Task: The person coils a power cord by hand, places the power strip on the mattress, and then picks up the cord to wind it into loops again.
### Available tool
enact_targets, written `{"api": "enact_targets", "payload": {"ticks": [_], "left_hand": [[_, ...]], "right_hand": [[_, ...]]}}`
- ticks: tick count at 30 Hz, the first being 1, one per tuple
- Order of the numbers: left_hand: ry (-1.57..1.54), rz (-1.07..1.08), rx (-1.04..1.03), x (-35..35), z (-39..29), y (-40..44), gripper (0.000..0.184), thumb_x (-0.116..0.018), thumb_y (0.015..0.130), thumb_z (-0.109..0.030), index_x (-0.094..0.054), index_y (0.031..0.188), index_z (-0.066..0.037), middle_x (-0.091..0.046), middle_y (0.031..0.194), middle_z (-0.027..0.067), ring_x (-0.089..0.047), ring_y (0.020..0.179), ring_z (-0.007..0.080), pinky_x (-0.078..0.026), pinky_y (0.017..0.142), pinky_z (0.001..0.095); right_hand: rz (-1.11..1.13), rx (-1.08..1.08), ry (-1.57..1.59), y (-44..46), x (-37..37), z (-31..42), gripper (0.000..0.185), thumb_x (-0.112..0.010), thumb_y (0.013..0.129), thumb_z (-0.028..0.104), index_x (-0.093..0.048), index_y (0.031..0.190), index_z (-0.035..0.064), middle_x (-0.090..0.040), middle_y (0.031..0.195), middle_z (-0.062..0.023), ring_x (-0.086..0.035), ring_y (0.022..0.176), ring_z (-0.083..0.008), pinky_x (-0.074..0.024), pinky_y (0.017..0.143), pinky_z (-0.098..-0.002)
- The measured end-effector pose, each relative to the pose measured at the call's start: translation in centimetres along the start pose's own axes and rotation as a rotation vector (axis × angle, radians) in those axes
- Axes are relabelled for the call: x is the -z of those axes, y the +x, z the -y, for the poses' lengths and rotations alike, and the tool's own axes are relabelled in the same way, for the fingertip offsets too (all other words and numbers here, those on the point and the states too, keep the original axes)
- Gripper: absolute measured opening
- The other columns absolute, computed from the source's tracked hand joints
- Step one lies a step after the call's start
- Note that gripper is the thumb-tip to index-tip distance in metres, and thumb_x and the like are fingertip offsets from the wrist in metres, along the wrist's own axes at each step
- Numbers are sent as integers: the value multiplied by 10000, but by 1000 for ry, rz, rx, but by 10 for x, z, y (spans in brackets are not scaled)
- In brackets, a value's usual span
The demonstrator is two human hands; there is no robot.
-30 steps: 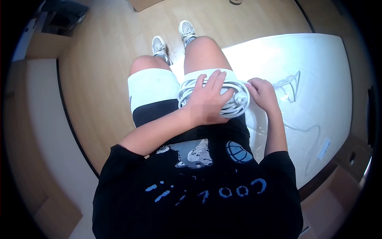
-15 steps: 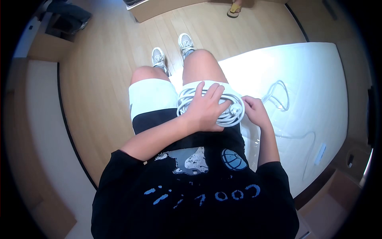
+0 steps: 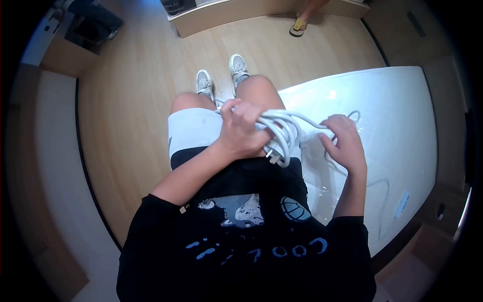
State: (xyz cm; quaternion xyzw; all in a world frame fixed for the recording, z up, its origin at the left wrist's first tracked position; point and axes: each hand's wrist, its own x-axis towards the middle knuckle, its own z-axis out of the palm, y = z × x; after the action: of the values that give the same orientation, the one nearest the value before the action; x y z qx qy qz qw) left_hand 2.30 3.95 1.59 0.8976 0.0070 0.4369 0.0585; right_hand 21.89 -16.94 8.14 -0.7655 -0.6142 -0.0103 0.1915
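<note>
Over my lap, my left hand [image 3: 244,128] grips a bunched coil of white power cord [image 3: 287,126], its fingers wrapped round the loops. The plug [image 3: 273,156], with metal prongs, hangs at the coil's lower side. To the right, my right hand [image 3: 344,141] has its fingers curled over a strand running out of the coil, with the thumb a little apart below. More of the cord loops beyond this hand and trails across the plastic-covered white mattress [image 3: 402,116]. The inside of my left palm is hidden.
A white label [image 3: 402,204] lies on the mattress. Pale wooden floor [image 3: 136,100] stretches ahead, with a low wooden ledge [image 3: 231,17] at the back. Another person's foot in a yellow sandal [image 3: 298,26] shows there. At lower right is an open box [image 3: 412,267].
My left hand has tilted and lifted the coil, and the plug has swung down. My right hand has moved right, drawing a strand away from the coil.
</note>
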Motion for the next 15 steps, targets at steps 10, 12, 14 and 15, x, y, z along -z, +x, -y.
{"api": "enact_targets", "payload": {"ticks": [10,12,14,15], "left_hand": [[-174,-60,263,18,41,44,696,-782,599,-415,-593,1100,28,-444,1235,186,-448,1129,352,-307,1002,486],[-290,-69,240,20,41,43,796,-764,619,-399,-502,1227,43,-408,1334,212,-433,1192,353,-280,1072,462],[-545,-179,305,8,45,32,950,-741,650,-394,-368,1399,56,-360,1443,232,-411,1272,343,-252,1143,431],[-758,-266,385,-7,42,25,995,-731,665,-409,-315,1442,54,-364,1441,224,-405,1282,332,-257,1143,430]], "right_hand": [[268,-262,537,15,20,66,302,-584,888,71,-629,1175,-13,-686,800,-107,-651,637,-195,-512,632,-307],[252,-211,539,23,16,73,331,-575,899,87,-611,1213,-13,-685,801,-111,-663,665,-213,-520,655,-309],[176,-137,603,29,4,74,350,-563,915,105,-594,1243,-14,-679,800,-117,-671,691,-231,-522,670,-312],[177,-138,645,31,-1,80,386,-568,923,153,-563,1294,44,-641,813,-195,-628,699,-384,-499,665,-423]]}}
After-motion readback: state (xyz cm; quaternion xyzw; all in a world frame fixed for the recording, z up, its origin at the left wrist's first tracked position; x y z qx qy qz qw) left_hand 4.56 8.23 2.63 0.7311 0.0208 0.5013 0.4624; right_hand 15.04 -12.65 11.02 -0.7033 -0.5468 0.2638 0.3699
